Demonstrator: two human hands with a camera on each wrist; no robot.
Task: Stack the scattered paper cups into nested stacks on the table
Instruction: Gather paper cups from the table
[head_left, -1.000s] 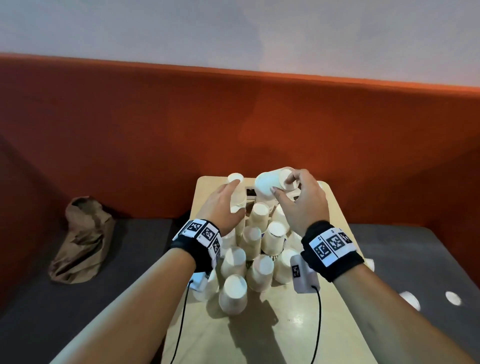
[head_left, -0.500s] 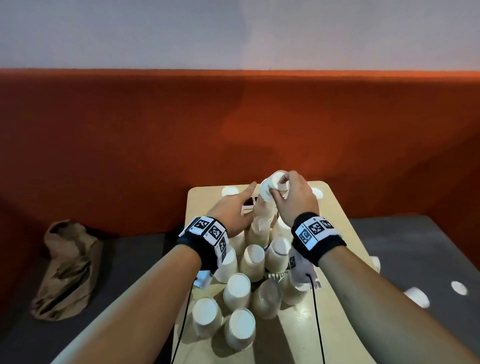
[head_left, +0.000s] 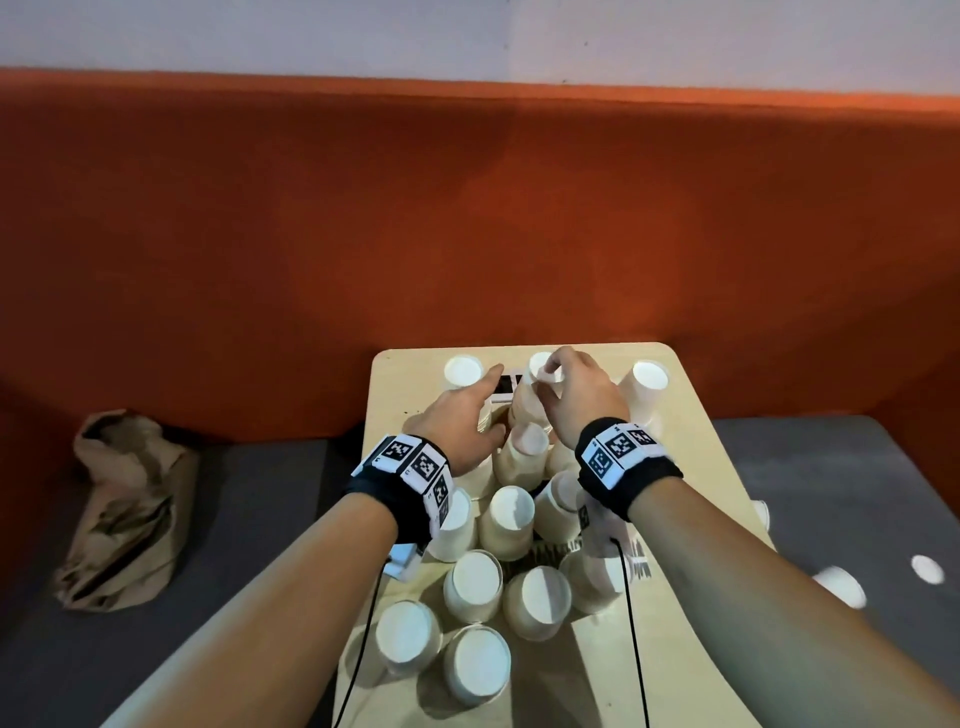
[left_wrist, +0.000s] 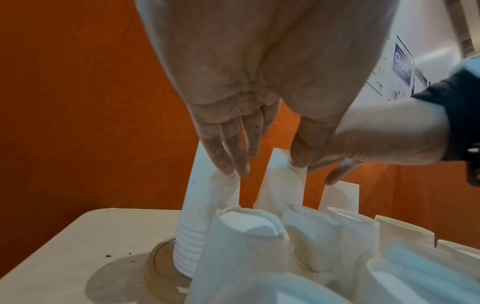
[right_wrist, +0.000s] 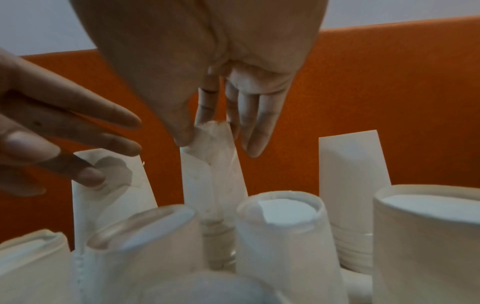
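Several white paper cups (head_left: 511, 514) stand upside down, crowded on the small wooden table (head_left: 701, 493). Three nested stacks rise at the far edge: left (head_left: 462, 371), middle (head_left: 527, 400) and right (head_left: 647, 382). My right hand (head_left: 548, 376) pinches the top cup of the middle stack (right_wrist: 213, 164) between thumb and fingers. My left hand (head_left: 488, 400) is held out with straight fingers (left_wrist: 228, 152); their tips touch the top of the left stack (left_wrist: 205, 197). It holds nothing.
A small white and black device (head_left: 506, 387) lies between the far stacks. A crumpled brown paper bag (head_left: 119, 509) sits on the grey seat to the left. White cups (head_left: 839, 587) lie on the seat at right. An orange backrest (head_left: 467, 234) closes the far side.
My right hand turned its cup upside down and lowered it onto the middle stack. My left hand let go of the stack it steadied and straightened its fingers.
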